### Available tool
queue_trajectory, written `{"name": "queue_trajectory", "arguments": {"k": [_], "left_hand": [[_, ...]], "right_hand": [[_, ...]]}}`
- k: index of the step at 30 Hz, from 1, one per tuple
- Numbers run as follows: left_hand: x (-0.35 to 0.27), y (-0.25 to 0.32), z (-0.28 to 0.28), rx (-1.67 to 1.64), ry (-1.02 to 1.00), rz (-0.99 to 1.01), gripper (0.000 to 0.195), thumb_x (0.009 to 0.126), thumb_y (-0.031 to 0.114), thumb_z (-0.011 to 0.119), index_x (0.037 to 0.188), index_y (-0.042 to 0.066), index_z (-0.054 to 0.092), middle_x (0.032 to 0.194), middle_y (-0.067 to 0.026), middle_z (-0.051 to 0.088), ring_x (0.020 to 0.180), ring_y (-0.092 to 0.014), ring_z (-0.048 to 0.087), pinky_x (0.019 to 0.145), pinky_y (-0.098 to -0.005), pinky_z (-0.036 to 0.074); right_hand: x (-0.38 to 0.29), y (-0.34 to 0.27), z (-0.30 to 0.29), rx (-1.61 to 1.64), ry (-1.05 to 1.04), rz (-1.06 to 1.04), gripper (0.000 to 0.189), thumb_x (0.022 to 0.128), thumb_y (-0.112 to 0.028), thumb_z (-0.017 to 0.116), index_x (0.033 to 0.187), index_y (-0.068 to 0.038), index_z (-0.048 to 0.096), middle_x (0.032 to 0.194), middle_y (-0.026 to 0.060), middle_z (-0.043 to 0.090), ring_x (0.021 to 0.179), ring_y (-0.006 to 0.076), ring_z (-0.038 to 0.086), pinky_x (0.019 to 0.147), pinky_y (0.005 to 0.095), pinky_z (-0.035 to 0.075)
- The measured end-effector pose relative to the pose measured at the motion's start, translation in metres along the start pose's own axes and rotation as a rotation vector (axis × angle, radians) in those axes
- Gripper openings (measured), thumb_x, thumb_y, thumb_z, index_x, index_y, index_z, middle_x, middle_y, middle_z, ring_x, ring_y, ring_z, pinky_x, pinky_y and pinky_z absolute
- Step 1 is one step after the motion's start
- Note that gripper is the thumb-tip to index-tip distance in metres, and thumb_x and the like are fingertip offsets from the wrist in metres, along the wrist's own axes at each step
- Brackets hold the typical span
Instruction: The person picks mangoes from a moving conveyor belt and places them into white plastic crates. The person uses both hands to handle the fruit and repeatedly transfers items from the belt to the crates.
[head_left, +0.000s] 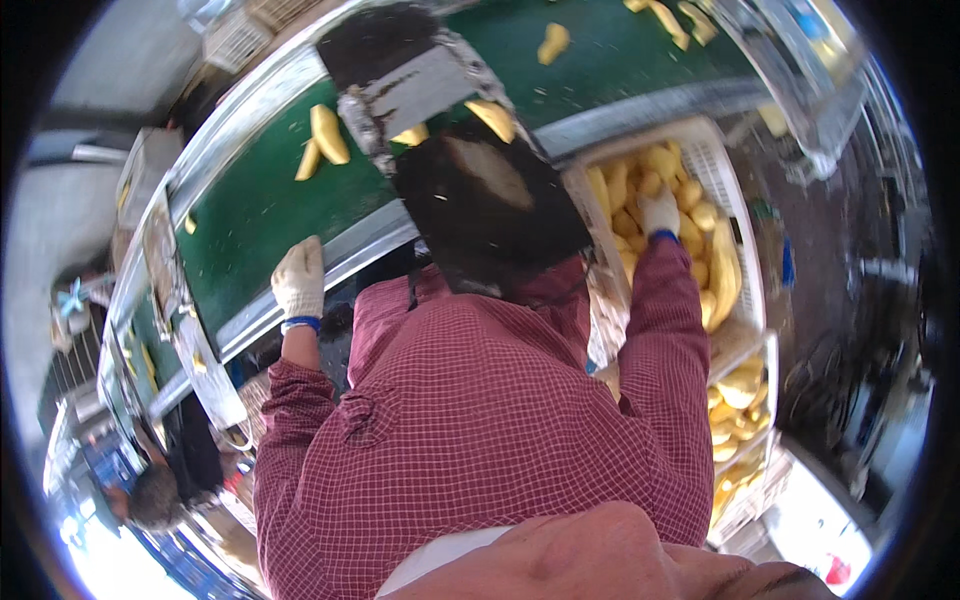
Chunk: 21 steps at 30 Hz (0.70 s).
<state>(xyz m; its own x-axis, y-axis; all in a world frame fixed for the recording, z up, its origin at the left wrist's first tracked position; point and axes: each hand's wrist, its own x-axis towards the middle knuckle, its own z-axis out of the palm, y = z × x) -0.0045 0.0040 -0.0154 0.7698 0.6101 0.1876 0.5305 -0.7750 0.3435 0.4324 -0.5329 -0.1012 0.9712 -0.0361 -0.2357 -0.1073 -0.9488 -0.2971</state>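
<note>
My left hand (299, 278), in a white knit glove with a blue band at the wrist, rests at the near metal rail of a green conveyor belt (255, 202). Its fingers are curled, with nothing seen in them. In a similar glove, my right hand (661, 213) reaches into a plastic crate (731, 176) of yellow peeled produce (721, 262). Its fingertips are hidden among the pieces, so a hold cannot be made out. Yellow pieces (328, 135) lie on the belt beyond my left hand. Before my body is a dark board (487, 217) across the belt.
Another crate of yellow produce (739, 390) stands nearer on the right. More yellow pieces (553, 43) lie on the belt's far right part. A metal frame (806, 97) stands at the upper right. Another person (157, 495) is at the lower left, beside the line.
</note>
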Motion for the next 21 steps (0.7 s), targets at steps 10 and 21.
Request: {"name": "queue_trajectory", "arguments": {"k": [10, 21], "left_hand": [[0.026, 0.047, -0.013, -0.064, -0.059, -0.123, 0.026, 0.103, 0.03, 0.069, 0.103, 0.009, 0.083, 0.098, -0.0148, 0.081, 0.094, -0.039, 0.077, 0.087, -0.0511, 0.06], [0.019, 0.04, -0.003, -0.037, 0.11, 0.006, 0.018, 0.101, 0.024, 0.074, 0.104, 0.01, 0.083, 0.099, -0.0119, 0.083, 0.093, -0.035, 0.079, 0.088, -0.0473, 0.062]], "right_hand": [[-0.227, -0.184, -0.094, 0.121, -0.075, -0.92, 0.066, 0.086, -0.018, 0.087, 0.15, -0.008, 0.069, 0.136, 0.0191, 0.072, 0.123, 0.0427, 0.071, 0.103, 0.0493, 0.059], [-0.061, -0.518, 0.017, -0.021, -0.038, -0.958, 0.044, 0.109, -0.048, 0.064, 0.125, -0.009, 0.075, 0.128, 0.0142, 0.079, 0.122, 0.0357, 0.075, 0.105, 0.051, 0.057]]}}
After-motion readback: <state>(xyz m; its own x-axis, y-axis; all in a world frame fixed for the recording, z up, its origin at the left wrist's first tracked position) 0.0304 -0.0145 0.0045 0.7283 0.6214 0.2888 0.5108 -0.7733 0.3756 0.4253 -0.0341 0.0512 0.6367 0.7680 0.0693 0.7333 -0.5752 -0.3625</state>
